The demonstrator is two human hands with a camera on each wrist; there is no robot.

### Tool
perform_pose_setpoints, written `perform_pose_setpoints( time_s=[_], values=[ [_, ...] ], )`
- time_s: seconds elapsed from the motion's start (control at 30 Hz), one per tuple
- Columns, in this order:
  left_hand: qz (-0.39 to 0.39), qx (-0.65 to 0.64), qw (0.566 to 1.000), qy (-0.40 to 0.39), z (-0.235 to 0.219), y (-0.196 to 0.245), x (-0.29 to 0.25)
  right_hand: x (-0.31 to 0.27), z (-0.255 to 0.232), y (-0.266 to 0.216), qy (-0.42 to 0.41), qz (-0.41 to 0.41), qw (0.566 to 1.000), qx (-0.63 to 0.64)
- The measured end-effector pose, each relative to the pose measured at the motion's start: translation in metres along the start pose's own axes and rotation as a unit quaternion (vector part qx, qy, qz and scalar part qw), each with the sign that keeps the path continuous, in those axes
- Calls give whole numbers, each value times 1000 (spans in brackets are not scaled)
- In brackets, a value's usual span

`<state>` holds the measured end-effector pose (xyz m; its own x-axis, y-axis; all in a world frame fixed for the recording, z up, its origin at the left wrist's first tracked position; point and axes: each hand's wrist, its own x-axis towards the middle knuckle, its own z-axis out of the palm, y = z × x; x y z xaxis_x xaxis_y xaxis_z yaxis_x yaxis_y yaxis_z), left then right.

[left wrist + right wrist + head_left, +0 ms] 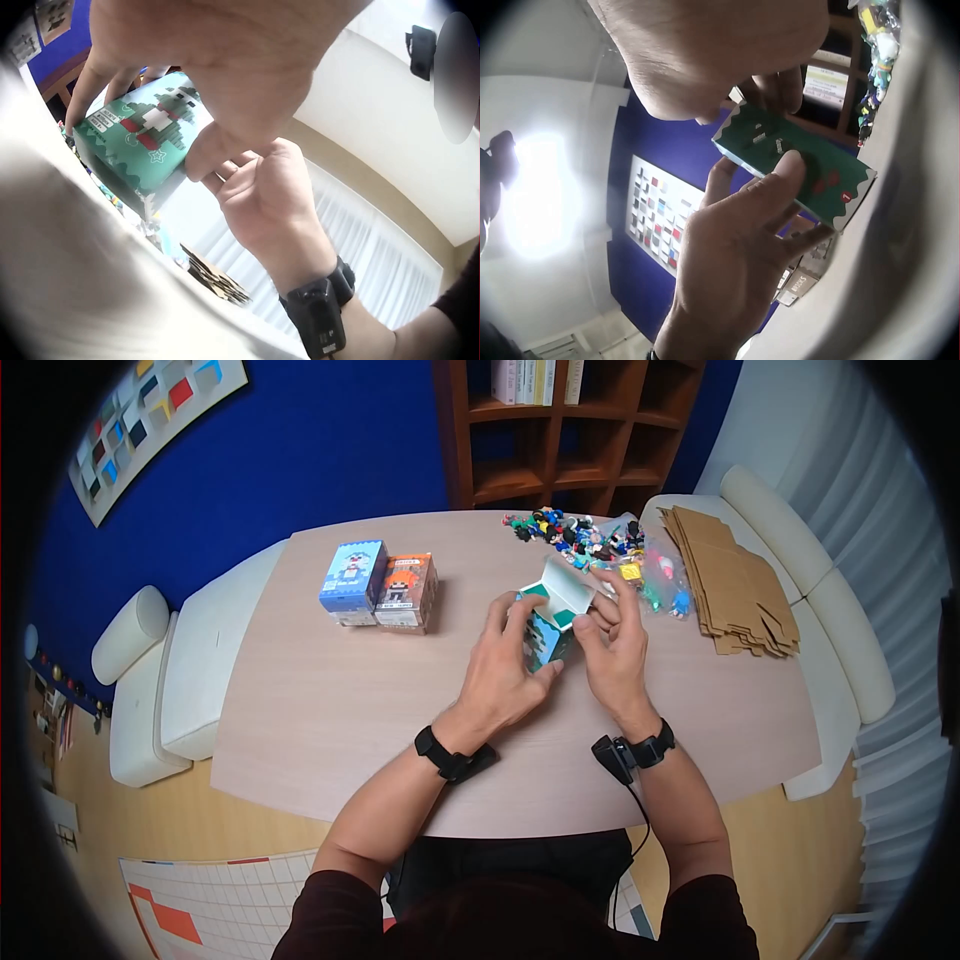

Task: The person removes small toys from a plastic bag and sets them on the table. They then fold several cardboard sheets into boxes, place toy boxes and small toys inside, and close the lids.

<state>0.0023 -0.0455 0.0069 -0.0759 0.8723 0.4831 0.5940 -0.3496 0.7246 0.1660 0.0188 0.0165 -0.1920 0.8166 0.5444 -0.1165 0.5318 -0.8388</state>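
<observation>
Head view: green box (545,644) over the tabletop (330,710), white flap (566,588) up; can't tell if its base touches. Left hand (503,673) grips it, thumb on one side, fingers on another. Right hand (616,660) right at the flap; can't tell if it's pinching. Looks like thin printed card: probably light, stiffish, a bit slick, walls crushable. I'd hold opposite walls low, gently, and work the flap by its free edge.

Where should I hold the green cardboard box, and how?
Probably grip the green cardboard box gently across its flat side walls, away from the raised flap, coming from the left, like the left hand. The thin flap would likely bend.
</observation>
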Motion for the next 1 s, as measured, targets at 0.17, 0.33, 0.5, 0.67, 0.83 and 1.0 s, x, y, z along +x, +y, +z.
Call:
perform_pose_setpoints(
  time_s=[0.17,0.33,0.5,0.67,0.83,1.0],
  values=[
    [35,10,999,-5,4,-5,0,0,-10,16,-20,1,997,-73],
    [-8,-1,1000,-12,7,-4,-4,-2,-4,14,-15,-16,995,-96],
    [18,11,1000,-6,5,-1,-3,-5,-2,10,0,-44,988,-151],
    [53,27,998,4,6,-3,-2,-5,-2,14,4,-97,976,-194],
    [42,14,999,11,5,1,-2,-3,-4,10,-22,-125,967,-220],
    [3,9,1000,-17,5,-5,-2,-5,-2,13,-52,-115,965,-231]
  ],
)
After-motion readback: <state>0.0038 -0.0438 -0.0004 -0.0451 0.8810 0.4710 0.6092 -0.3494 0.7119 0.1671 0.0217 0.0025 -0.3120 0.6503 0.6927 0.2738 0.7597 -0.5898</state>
